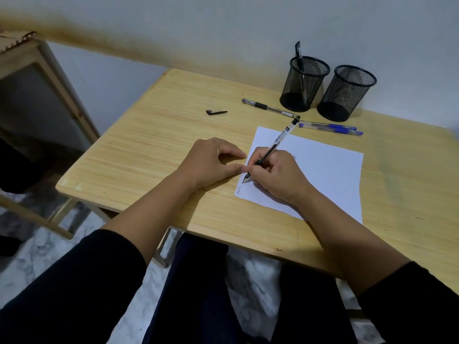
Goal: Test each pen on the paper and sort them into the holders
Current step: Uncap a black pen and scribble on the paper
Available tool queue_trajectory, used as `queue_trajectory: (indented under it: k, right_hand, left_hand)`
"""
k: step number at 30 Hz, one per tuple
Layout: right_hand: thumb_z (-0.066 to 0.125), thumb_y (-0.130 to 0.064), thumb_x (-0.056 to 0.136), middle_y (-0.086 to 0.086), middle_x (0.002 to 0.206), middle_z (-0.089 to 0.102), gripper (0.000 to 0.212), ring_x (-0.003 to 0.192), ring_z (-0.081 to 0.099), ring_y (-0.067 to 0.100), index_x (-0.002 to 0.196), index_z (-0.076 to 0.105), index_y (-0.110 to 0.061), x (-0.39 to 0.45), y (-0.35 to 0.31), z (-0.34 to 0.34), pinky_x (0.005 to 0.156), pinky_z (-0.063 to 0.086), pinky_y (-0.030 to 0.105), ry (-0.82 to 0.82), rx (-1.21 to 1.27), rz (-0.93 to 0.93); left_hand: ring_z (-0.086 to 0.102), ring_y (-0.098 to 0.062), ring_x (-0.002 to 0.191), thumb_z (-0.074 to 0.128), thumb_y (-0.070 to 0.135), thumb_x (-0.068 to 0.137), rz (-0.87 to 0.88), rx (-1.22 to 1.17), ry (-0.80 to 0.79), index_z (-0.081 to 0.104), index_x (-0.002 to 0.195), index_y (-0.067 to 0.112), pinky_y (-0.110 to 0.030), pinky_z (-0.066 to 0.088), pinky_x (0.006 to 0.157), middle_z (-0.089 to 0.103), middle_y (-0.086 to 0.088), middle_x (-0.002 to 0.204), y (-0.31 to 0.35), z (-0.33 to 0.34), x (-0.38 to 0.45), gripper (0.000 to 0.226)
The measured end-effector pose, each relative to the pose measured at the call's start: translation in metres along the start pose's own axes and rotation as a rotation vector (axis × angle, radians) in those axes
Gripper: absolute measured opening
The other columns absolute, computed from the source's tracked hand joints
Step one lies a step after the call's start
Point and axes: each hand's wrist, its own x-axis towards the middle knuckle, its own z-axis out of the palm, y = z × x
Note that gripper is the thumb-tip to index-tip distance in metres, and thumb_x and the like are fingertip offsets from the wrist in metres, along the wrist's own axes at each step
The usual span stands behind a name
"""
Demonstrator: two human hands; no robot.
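A pale wall [223,26] (stained brown along one band) backs the light wooden surface [154,145]; a wooden frame [57,80] stands left, over marbled floor [250,281].

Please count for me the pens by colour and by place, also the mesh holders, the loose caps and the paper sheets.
Black pens: 3 (one in the right hand, tip on the paper; one lying on the table; one in the left holder)
Blue pens: 2
Mesh holders: 2
Loose caps: 1
Paper sheets: 1
Total: 9
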Motion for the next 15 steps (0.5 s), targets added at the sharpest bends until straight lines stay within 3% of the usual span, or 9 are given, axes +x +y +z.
queue_trajectory:
  k: [4,15]
  right_hand:
    - [0.056,-0.006,0.084,-0.013,0.054,0.056,0.014,0.049,0.051,-0.001,0.073,0.064,-0.012,0.0007,0.0001,-0.0001,0.049,0.036,0.008,-0.003,-0.007,0.003]
    - [0.055,-0.01,0.08,-0.004,0.061,0.057,0.013,0.054,0.051,0.003,0.071,0.064,-0.011,0.0008,0.0011,0.0009,0.053,0.042,0.016,0.048,-0.004,-0.004]
  left_hand:
    - [0.058,-0.001,0.102,0.075,0.04,0.069,-0.008,-0.003,0.003,0.072,0.099,0.028,-0.01,0.04,0.088,0.069,0.012,0.106,0.0004,-0.0007,-0.0005,0.032]
    - [0.059,-0.001,0.102,0.077,0.037,0.068,-0.025,-0.039,0.001,0.072,0.099,0.027,-0.016,0.044,0.09,0.069,0.01,0.107,0.0019,-0.0015,-0.0018,0.032]
